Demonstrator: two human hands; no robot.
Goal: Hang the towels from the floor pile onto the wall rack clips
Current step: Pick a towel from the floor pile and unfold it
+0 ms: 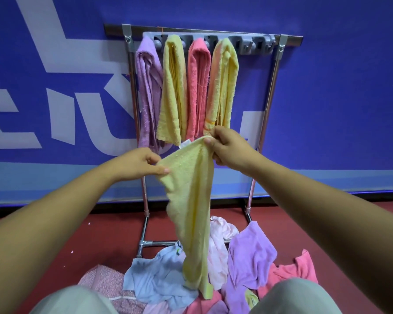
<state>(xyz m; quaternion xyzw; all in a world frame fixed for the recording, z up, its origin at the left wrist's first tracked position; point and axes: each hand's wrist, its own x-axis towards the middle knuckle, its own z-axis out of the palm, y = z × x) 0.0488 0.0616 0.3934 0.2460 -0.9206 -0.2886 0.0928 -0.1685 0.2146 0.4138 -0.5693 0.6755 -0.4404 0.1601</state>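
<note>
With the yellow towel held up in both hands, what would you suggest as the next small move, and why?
Probably raise the yellow towel to the free clip right of the four hung towels: the left hand and right hand pinch its top edge.

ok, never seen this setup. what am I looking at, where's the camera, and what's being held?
There is no machine here. A person is working with bare hands, and the single picture comes from a camera worn on their head, looking forward and down.

The left hand and right hand each pinch the top edge of a yellow towel, which hangs down between them.

Ahead, a metal rack stands against a blue wall, with a grey clip bar across its top. Four towels hang there: purple towel, yellow one, pink one and yellow-orange one. The end clips on the right look free.

On the red floor lies the pile of remaining towels.
</note>
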